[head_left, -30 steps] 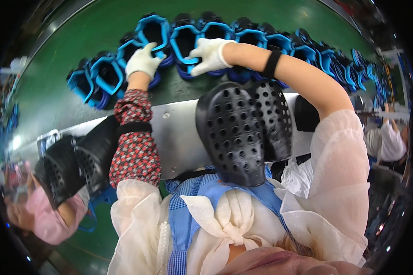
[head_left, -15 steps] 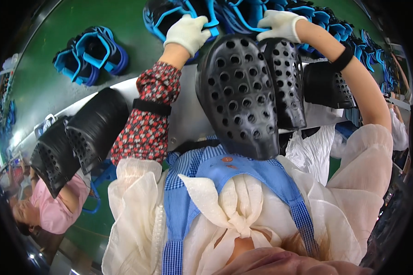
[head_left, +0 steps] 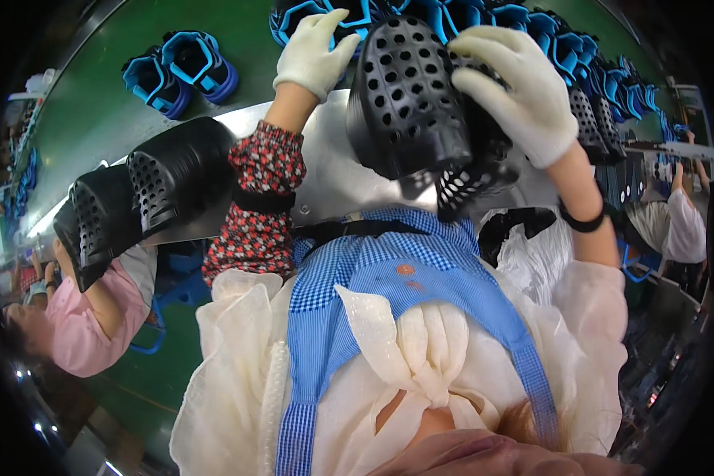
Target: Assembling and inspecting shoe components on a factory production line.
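Note:
My left hand [head_left: 316, 57], in a white glove, has its fingers spread and no object in them. It is beside black and blue shoes [head_left: 292, 25] at the table's far side. My right hand [head_left: 523, 91], also white-gloved, curls its thumb and fingers round a black perforated shoe form [head_left: 482, 71]. A larger shoe form [head_left: 404, 95], shiny black with rows of round holes, stands close on its left, nearer the middle. Lower parts of the held form are blurred, and my right hand covers some of it.
A pair of black and blue shoes [head_left: 202, 67] sits at the far left. Several black forms [head_left: 174, 170] line the near left edge; others [head_left: 591, 119] stand at right. A long row of blue-trimmed shoes [head_left: 571, 51] runs along the far right. A person in pink [head_left: 95, 341] is at left.
My left hand has come off the shoe and opened. My right hand has moved from the shoes down onto the smaller form. The forms have shifted and tilted; the view has moved as well.

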The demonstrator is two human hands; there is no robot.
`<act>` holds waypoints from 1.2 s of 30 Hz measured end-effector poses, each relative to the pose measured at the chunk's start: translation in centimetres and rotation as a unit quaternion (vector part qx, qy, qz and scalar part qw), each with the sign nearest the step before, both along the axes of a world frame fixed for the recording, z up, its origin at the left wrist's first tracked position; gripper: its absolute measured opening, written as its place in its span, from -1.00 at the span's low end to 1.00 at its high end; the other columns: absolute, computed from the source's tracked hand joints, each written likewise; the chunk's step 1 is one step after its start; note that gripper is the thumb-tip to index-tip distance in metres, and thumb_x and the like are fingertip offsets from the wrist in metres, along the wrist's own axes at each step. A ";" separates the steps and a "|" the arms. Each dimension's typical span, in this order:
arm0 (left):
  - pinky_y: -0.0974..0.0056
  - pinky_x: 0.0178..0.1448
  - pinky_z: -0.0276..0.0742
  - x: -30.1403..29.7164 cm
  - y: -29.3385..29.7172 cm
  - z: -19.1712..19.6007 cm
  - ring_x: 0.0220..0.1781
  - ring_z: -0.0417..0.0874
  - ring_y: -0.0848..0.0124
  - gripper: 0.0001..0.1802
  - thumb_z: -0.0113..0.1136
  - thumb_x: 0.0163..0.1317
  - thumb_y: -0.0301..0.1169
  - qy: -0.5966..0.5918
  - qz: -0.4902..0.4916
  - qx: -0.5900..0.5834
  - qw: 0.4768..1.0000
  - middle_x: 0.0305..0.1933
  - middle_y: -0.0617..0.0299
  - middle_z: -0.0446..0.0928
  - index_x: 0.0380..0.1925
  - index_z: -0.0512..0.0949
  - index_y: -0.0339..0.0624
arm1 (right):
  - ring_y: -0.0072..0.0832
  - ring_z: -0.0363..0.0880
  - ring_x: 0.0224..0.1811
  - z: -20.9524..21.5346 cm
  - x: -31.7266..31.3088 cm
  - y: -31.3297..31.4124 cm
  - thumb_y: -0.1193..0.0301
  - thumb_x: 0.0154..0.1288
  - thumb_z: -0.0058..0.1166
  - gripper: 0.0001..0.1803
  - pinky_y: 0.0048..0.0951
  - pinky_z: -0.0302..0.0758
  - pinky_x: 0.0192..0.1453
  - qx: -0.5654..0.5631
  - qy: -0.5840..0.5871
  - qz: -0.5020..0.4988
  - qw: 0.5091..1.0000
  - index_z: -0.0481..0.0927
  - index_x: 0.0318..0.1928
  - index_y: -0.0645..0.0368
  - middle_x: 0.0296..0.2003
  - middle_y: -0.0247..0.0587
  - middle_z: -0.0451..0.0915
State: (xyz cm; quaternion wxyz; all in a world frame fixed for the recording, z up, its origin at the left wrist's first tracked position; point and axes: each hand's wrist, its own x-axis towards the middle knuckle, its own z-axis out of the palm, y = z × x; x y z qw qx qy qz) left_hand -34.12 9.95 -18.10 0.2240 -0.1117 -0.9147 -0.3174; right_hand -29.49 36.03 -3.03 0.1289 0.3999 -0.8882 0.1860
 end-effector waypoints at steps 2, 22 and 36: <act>0.25 0.04 0.54 1.9 1.2 0.6 -0.06 0.65 0.27 -0.58 0.19 0.22 -0.25 0.015 0.060 0.040 0.997 -0.01 0.08 0.57 0.09 0.54 -0.05 | -0.39 0.58 -0.04 -1.8 0.6 -0.4 0.47 0.27 0.11 -0.77 -0.45 0.45 0.09 -0.183 -0.020 -0.061 0.981 0.64 -0.08 0.25 -0.10 -0.15 0.62; 0.42 -0.03 0.55 8.2 0.3 0.2 -0.10 0.63 0.51 -0.63 0.21 0.26 -0.43 -0.099 0.007 0.298 0.949 -0.03 0.16 0.61 0.09 0.56 -0.15 | -0.20 0.60 -0.10 -13.5 13.5 11.0 0.30 -0.05 0.30 -0.65 -0.26 0.47 0.10 -0.007 -0.316 -0.146 0.937 0.67 -0.21 0.18 -0.20 -0.13 0.65; 0.25 -0.16 0.59 15.3 10.3 13.2 -0.24 0.64 0.21 -0.65 0.27 -0.04 -0.54 0.087 -0.354 0.139 0.921 -0.21 0.09 0.60 -0.15 0.61 -0.24 | -0.17 0.50 -0.34 -1.1 14.0 9.6 0.51 -0.10 0.16 -0.92 -0.20 0.44 -0.06 0.055 -0.171 -0.059 0.982 0.52 -0.53 0.18 -0.52 -0.15 0.50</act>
